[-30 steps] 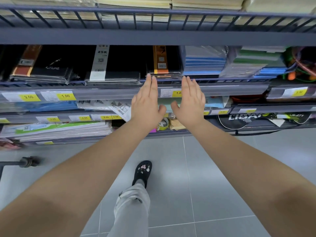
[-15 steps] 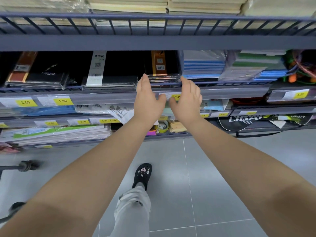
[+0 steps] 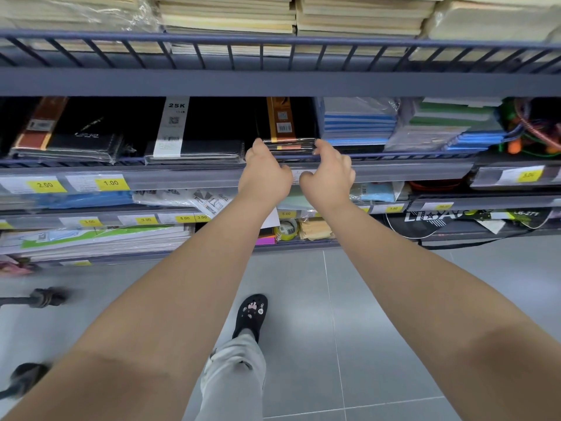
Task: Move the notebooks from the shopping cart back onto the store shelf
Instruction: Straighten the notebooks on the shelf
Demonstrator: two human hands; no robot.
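A stack of black notebooks with an orange band point(image 3: 288, 144) lies wrapped in plastic at the front of the middle store shelf point(image 3: 409, 173). My left hand point(image 3: 264, 174) reaches to its left front corner, and my right hand point(image 3: 329, 174) to its right front corner. Both hands have curled fingers, and the fingertips touch the stack's front edge from either side. The stack rests flat on the shelf and neither hand lifts it. Of the shopping cart only a dark bar end point(image 3: 45, 297) and a wheel point(image 3: 27, 376) show at the far left.
More black notebooks point(image 3: 194, 147) lie left of the stack, blue-edged packs point(image 3: 358, 123) right of it. The upper shelf rail point(image 3: 273, 83) hangs close above. Lower shelves hold paper goods and tape. My leg and black shoe point(image 3: 250, 314) stand on grey floor tiles.
Both hands moved forward and up from the price rail to the stack's front corners. The flat fingers have curled against the stack.
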